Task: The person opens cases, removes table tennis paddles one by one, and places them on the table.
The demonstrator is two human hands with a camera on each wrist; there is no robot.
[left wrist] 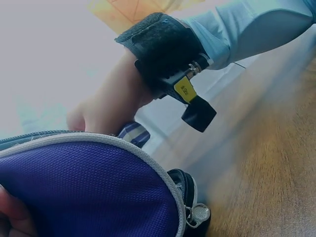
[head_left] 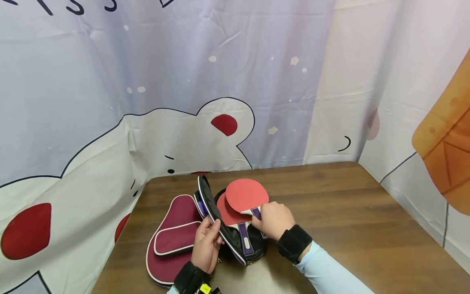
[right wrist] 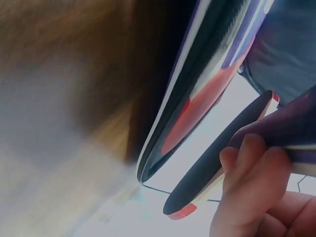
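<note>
On the brown wooden table [head_left: 330, 204], my right hand [head_left: 273, 220] grips a red paddle [head_left: 246, 196] by its handle; my left hand [head_left: 205, 245] pinches the black case's flap [head_left: 214, 212] before a bear-print curtain [head_left: 183, 102].

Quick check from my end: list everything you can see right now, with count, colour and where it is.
Paddle in hand: 1, red rubber with purple and pale handle, above the open case, handle gripped by the right hand.
Second paddle: 1, red face, lying inside the open case under the first.
Open case: 1, black and purple with white trim, table centre, flap lifted.
Maroon case: 1, maroon with white piping, flat on the table left of the open case.
Table: 1, dark brown wood.
Backdrop cloth: white and pale blue bear print, behind the table.
Left hand: holds the open case's flap.
Right hand: grips the paddle handle.
</note>
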